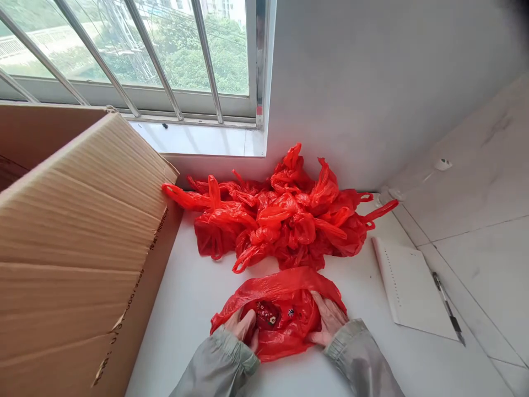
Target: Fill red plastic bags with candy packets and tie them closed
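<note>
Left forearm and right forearm, both sleeved, enter at the bottom edge and converge upward. Left hand: lower centre of the frame, turned inward, partly hidden; degree of closure not determinable. Right hand: lower centre, directed up-left, thumb set apart from fingers.

Bag on counter; left hand at its left side, right hand at its right; heap of bags just behind it, before wall; carton left of bag and heap; notebook to the right, pen along its right side; window behind carton.
</note>
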The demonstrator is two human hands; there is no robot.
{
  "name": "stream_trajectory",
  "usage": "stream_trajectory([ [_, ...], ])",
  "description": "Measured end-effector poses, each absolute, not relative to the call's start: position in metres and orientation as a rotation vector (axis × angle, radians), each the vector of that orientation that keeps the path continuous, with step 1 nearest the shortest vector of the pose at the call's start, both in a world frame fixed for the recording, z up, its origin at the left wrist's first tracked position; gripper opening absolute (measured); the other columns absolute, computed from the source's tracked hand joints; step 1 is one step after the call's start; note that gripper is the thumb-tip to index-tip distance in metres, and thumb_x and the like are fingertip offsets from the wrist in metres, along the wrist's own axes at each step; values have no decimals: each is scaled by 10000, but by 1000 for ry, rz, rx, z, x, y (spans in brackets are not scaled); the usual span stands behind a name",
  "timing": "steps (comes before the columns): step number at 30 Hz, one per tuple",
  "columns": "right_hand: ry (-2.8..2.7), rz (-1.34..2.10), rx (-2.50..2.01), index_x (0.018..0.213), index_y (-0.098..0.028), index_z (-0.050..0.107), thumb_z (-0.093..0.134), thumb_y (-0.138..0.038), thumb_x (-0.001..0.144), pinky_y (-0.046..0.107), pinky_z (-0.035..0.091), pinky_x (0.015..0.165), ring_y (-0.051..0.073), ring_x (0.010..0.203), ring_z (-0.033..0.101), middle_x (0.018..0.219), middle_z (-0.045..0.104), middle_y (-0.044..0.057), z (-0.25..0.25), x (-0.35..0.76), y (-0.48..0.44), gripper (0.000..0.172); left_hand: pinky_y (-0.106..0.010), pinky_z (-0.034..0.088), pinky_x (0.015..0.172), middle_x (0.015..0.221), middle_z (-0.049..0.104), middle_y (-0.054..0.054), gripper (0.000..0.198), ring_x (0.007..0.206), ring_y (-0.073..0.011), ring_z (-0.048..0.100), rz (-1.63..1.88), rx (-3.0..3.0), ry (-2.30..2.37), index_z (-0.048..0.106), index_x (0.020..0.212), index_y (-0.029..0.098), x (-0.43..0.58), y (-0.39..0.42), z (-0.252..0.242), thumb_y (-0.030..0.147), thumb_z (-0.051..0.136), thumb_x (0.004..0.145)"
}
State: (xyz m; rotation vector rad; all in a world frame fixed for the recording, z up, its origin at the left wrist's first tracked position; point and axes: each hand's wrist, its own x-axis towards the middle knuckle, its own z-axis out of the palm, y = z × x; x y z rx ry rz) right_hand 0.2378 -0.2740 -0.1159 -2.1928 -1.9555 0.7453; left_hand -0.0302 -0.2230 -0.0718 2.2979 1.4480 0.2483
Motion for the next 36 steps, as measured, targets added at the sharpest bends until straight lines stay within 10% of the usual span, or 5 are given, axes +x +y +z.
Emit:
stream_trajectory([
  [7, -2004, 686, -1901, 1422, -178, 482, 725, -328, 592, 482, 475, 1028, 340, 1176, 615, 1258, 654, 146, -135, 249, -277, 877, -393, 492, 974, 1212, 620, -97, 654, 1120, -280, 616, 713, 2305, 1430, 452, 1325, 218, -27, -240, -88, 147, 474, 675],
  [14, -1968, 539, -1660, 1452, -156, 418, 645, -268, 539, 548, 296, 1168, 333, 1222, 587, 1292, 636, 133, -127, 244, -276, 947, -434, 410, 1090, 1394, 508, -122, 839, 1278, -346, 508, 675, 2375, 1413, 419, 1424, 181, -27, -236, -87, 151, 518, 591],
  [27, -1849, 339, -1363, 1268, -216, 639, 510, -143, 578, 400, 483, 1011, 259, 1083, 641, 1171, 686, 70, -80, 252, -266, 706, -432, 479, 977, 1232, 574, -95, 462, 1067, -272, 574, 683, 2577, 1328, 647, 1200, 242, -1, -216, -74, 261, 565, 745],
  [32, -1895, 305, -1390, 1047, -278, 746, 621, -348, 806, 446, 473, 967, 286, 1090, 600, 1175, 666, 72, -67, 222, -259, 281, -484, 453, 977, 1083, 583, -117, 345, 1068, -321, 490, 811, 2715, 1339, 703, 1093, 210, 3, -205, -94, 336, 563, 803],
  [36, -1868, 94, -1654, 1135, -234, 726, 664, -421, 806, 575, 426, 968, 364, 1103, 565, 1216, 643, 133, -91, 207, -249, 384, -451, 474, 931, 1116, 563, -105, 381, 1007, -288, 506, 832, 2646, 1362, 678, 1104, 223, 0, -209, -105, 275, 592, 737],
])
